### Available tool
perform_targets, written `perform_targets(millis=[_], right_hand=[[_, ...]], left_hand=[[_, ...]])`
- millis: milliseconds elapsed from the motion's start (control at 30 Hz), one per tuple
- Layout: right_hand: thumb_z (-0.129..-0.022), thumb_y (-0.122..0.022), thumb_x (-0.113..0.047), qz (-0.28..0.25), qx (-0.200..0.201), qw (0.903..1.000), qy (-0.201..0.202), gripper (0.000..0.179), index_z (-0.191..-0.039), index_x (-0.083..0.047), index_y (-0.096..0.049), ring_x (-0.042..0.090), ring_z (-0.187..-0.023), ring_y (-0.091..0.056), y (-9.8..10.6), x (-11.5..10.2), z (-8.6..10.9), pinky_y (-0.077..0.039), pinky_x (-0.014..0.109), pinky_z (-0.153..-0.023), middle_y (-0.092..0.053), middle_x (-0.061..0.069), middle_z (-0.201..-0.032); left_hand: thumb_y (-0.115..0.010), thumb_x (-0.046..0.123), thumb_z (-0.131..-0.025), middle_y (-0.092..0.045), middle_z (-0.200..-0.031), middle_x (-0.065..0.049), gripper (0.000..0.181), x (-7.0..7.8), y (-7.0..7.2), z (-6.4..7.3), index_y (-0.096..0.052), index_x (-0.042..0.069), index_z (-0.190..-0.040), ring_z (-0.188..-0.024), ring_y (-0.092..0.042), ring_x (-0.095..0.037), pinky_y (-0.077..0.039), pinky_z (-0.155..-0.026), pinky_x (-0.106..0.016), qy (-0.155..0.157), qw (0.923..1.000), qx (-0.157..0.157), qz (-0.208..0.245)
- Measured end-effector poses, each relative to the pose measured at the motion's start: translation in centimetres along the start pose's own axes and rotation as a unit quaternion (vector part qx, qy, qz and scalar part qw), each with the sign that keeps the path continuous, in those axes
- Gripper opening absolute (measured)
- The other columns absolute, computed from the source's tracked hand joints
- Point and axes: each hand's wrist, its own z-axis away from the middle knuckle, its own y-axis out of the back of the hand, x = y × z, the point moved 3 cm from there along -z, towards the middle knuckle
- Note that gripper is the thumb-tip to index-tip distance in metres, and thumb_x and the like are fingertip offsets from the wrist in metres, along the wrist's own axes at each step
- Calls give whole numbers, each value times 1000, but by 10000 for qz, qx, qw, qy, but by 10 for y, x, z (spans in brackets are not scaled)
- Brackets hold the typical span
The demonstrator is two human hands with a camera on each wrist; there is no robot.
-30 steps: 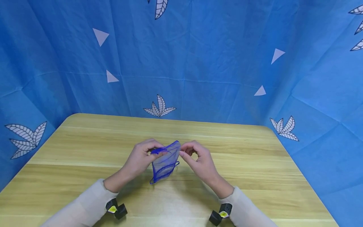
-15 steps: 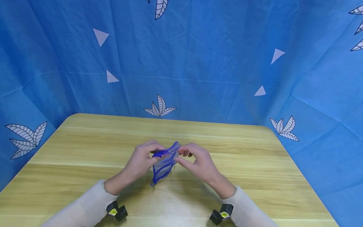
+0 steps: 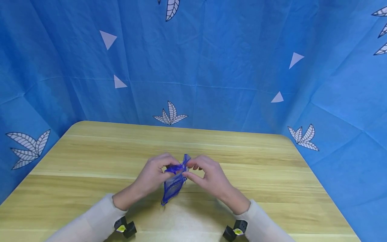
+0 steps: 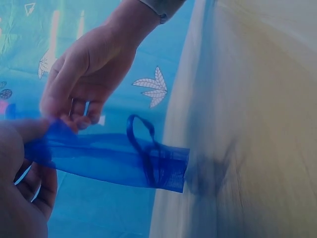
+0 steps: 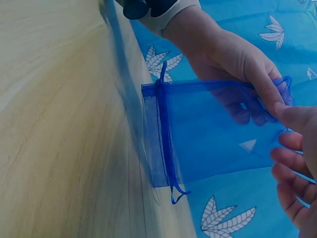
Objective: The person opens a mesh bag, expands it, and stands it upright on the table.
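A sheer blue organza drawstring pouch hangs between both hands above the table, its drawstring end downward. My left hand pinches the upper part between thumb and fingers. At the bunched top right, the right hand grips the fabric with thumb and forefinger, close to the left fingertips. In the left wrist view, a ribbon loop sticks out beside the hem of the pouch. The right wrist view shows the pouch spread flat and see-through, with ribbon ends at both sides. Nothing is visible inside it.
A light wooden table lies under the hands. Behind it and along the sides hangs a blue curtain with white leaf and triangle prints. Small black devices are strapped at both wrists.
My right hand has shifted slightly left toward the left hand, and both hands have come down a little. The pouch's upper part has gone from spread to bunched between the fingers.
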Motion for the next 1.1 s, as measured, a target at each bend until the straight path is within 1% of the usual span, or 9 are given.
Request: perform_targets(millis=[100,167,400,567,700,833,1000,1100], right_hand=[[-92,-68,-34,1,7,10000,96,24,-101,-12,-69,11,-82,-59,-1,-2,0,-51,24,-68,-68,-3,-95],[-93,-67,-33,-16,33,9998,182,22,-100,-12,-69,12,-82,-59,-1,-2,0,-51,24,-68,-68,-3,-95],[-89,-73,-14,-45,90,9985,544,9,-96,-12,-69,12,-83,-61,-1,-4,-1,-52,22,-73,-67,-2,-93],[-90,-71,-10,63,30,9980,628,6,-95,-12,-68,11,-84,-62,-1,-6,-2,-51,19,-76,-66,-2,-92],[-91,-69,-11,169,-42,9982,582,4,-95,-13,-67,11,-84,-61,0,-5,-2,-50,19,-76,-66,-3,-93],[-91,-68,-10,189,9,9986,488,5,-94,-13,-65,11,-85,-60,1,-2,-1,-51,21,-76,-66,-3,-94],[-90,-68,-8,226,134,9993,248,6,-93,-12,-64,13,-84,-61,2,1,0,-54,28,-73,-66,-2,-92],[-89,-69,-7,256,260,9993,90,7,-93,-11,-65,16,-82,-62,4,1,0,-55,33,-71,-67,-1,-91]], left_hand=[[-76,-9,-78,-66,-90,6,26,1,0,1,-73,13,-92,-80,-61,-9,-56,-70,-28,-74,10000,-54,32],[-76,-9,-78,-66,-90,6,27,1,-1,1,-73,13,-92,-80,-61,-8,-56,-70,-28,-88,9999,-88,37],[-75,-8,-79,-65,-89,8,25,2,0,1,-73,14,-91,-79,-60,-9,-55,-69,-27,-23,9999,-136,59],[-75,-9,-79,-65,-89,9,26,2,1,0,-73,14,-92,-78,-60,-8,-55,-68,-29,12,9998,-162,69],[-76,-9,-77,-65,-89,8,27,1,0,0,-73,13,-93,-78,-60,-9,-54,-67,-29,48,9996,-242,132],[-75,-6,-79,-66,-91,8,25,1,0,0,-73,13,-94,-79,-60,-9,-54,-67,-29,113,9994,-290,150],[-74,-4,-81,-66,-92,7,22,1,1,-1,-72,13,-96,-79,-60,-9,-54,-67,-30,238,9992,-311,104],[-74,1,-84,-66,-91,7,19,2,2,-2,-72,14,-97,-77,-60,-9,-54,-68,-29,329,9987,-363,147]])
